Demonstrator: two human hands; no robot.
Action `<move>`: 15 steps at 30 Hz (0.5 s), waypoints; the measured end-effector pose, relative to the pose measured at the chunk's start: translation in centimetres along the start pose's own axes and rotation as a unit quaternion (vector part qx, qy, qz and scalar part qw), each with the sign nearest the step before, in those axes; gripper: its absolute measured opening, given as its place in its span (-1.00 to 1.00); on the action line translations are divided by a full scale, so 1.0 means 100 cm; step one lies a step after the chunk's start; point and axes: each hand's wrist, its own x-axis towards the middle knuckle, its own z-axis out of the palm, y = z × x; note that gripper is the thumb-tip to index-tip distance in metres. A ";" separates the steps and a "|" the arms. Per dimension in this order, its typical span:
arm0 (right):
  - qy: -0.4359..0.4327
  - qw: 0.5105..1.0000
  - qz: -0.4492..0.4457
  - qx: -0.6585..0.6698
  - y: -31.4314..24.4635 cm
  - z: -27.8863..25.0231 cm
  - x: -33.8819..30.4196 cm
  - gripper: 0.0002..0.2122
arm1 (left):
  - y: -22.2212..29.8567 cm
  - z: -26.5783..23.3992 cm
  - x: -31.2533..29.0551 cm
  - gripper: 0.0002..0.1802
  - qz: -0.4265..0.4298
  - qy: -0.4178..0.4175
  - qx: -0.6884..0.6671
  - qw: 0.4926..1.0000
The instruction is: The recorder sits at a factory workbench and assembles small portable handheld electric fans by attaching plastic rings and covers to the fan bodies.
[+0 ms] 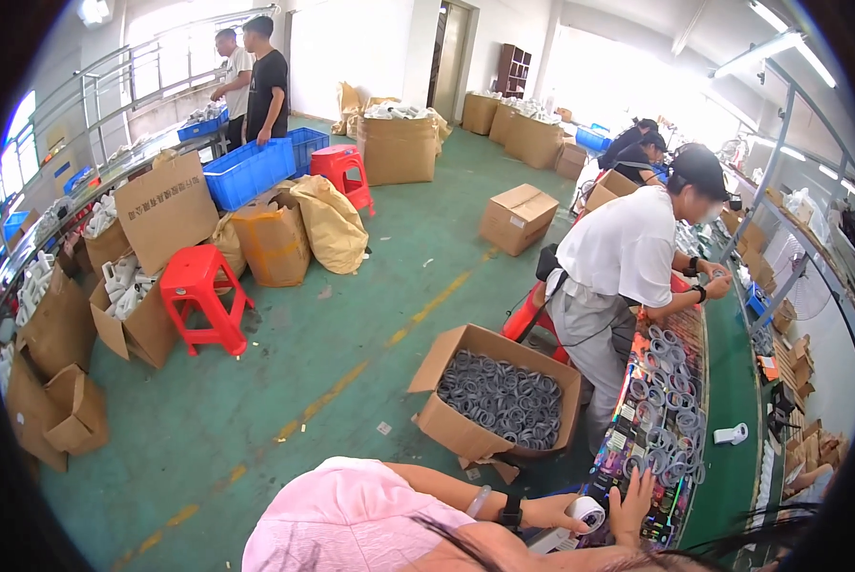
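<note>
Your left hand (559,515) is gripping the white part (587,516), fingers and thumb curling round it while its round end is showing past them. Your right hand (629,505) is lying just beside it, fingers opening wide and pointing toward the grey rings (664,381) (whether they are touching one, I cannot tell). A black watch (510,513) is sitting on your left wrist, a pale band (479,500) is circling the forearm behind it, and your pink sleeve (337,515) is filling the lower edge.

Just beyond your hands, the grey rings are lying in a loose heap on a patterned mat (614,448). Alongside, a green belt (718,481) is running away from you, and a white piece (731,435) is lying on it. On the floor to the left, an open box (458,431) is holding many more rings.

Farther along, a co-worker (618,243) in a white shirt is leaning toward the belt, both hands meeting around something too small to tell. Across the floor, a red stool (198,272) is standing near a tan sack (332,224), and a closed box (520,214) is sitting between the two sides. Behind the sack, blue bins (246,173) are standing together, and farthest left, two people (267,81) are standing by a bench
</note>
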 end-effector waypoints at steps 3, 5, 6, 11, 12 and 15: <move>-0.051 0.998 0.031 0.017 -0.001 0.011 0.003 -0.38 | 0.001 -0.009 -0.001 -0.53 0.000 0.000 0.036 0.999; -0.063 0.995 0.040 0.068 0.010 0.021 0.000 -0.38 | -0.003 -0.014 0.000 -0.54 -0.012 -0.015 0.056 0.998; -0.063 0.995 0.041 0.068 0.011 0.020 -0.002 -0.38 | -0.004 -0.013 -0.001 -0.56 -0.021 0.004 0.030 0.999; 0.025 0.995 0.010 0.091 0.013 0.022 -0.016 -0.47 | -0.005 -0.002 -0.005 -0.59 -0.053 0.023 -0.021 0.998; 0.058 0.994 0.030 0.090 0.011 0.021 -0.018 -0.52 | -0.008 0.000 -0.004 -0.59 -0.047 0.018 -0.031 0.998; 0.019 0.994 0.060 0.089 0.011 0.007 -0.022 -0.67 | -0.012 0.001 -0.005 -0.58 -0.038 0.005 -0.039 0.998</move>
